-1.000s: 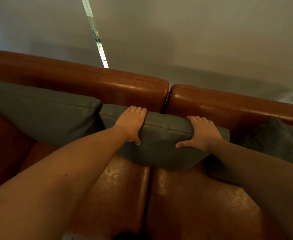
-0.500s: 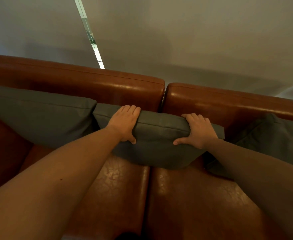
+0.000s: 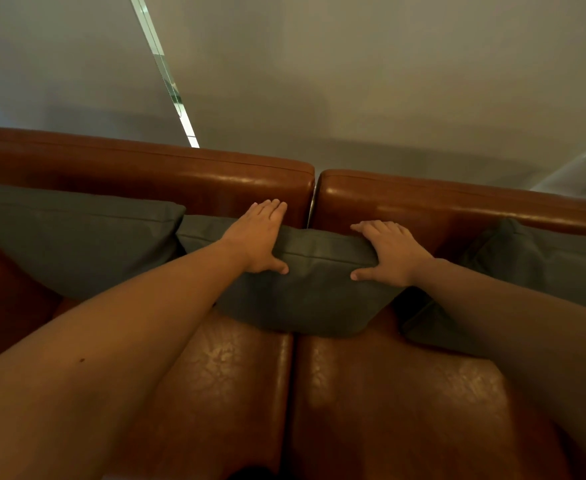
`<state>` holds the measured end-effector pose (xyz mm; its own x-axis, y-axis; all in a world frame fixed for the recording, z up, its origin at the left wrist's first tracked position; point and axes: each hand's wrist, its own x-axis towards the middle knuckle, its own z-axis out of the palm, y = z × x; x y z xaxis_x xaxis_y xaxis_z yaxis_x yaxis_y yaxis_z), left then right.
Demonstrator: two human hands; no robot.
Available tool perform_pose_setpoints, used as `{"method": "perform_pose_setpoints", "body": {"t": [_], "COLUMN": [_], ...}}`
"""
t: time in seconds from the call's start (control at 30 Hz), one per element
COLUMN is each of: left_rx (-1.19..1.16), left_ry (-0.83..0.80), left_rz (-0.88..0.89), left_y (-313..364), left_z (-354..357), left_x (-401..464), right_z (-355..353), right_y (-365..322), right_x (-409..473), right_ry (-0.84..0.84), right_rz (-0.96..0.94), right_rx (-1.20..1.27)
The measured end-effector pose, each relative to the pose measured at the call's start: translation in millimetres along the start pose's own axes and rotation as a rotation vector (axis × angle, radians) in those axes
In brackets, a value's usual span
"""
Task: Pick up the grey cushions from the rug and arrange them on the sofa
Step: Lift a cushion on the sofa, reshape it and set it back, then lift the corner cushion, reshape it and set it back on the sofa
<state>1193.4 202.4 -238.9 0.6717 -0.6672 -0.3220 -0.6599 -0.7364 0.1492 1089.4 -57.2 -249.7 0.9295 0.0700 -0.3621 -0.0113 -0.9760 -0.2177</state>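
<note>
The left hand (image 3: 258, 237) and right hand (image 3: 391, 252) rest atop the middle cushion (image 3: 312, 292)

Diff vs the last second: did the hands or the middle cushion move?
Left hand uncurled from the middle cushion's top edge; its fingers now lie straight, reaching the sofa backrest. Right hand stays on the edge, fingers flatter. The cushion stayed propped there.
</note>
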Motion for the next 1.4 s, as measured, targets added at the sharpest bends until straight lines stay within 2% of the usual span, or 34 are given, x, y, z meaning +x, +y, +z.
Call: {"method": "perform_pose_setpoints", "body": {"t": [0.17, 0.4, 0.67, 1.07, 1.3, 1.4], "left_rx": [-0.042, -0.08, -0.053, 0.009, 0.061, 0.089], "left_ry": [0.102, 0.157, 0.153, 0.095, 0.111, 0.096], "left_rz": [0.019, 0.024, 0.184, 0.387, 0.422, 0.403], "left_y": [35.2, 90.9, 171.5, 258.0, 325.0, 358.7], "left_z": [-15.8, -21.8, -25.7, -20.3, -24.0, -17.1], "left_x": [-7.1, -29.6, -43.8, -76.8, -47.7, -22.7], "right_z": [-14.3, -28.2, -25.1, 19.9, 23.5, 25.6], "right_y": [10.8, 36.5, 67.0, 59.3, 118.7, 160.3], "right_x": [-30.5, -99.5, -209.4, -319.0, -343.9, -343.1], "right_ry": [0.105, 0.126, 0.055, 0.116, 0.163, 0.131], "right_rz": [-0.035, -0.041, 0.164, 0.353, 0.377, 0.356], "right_rx": [0.022, -0.022, 0.023, 0.117, 0.151, 0.142]}}
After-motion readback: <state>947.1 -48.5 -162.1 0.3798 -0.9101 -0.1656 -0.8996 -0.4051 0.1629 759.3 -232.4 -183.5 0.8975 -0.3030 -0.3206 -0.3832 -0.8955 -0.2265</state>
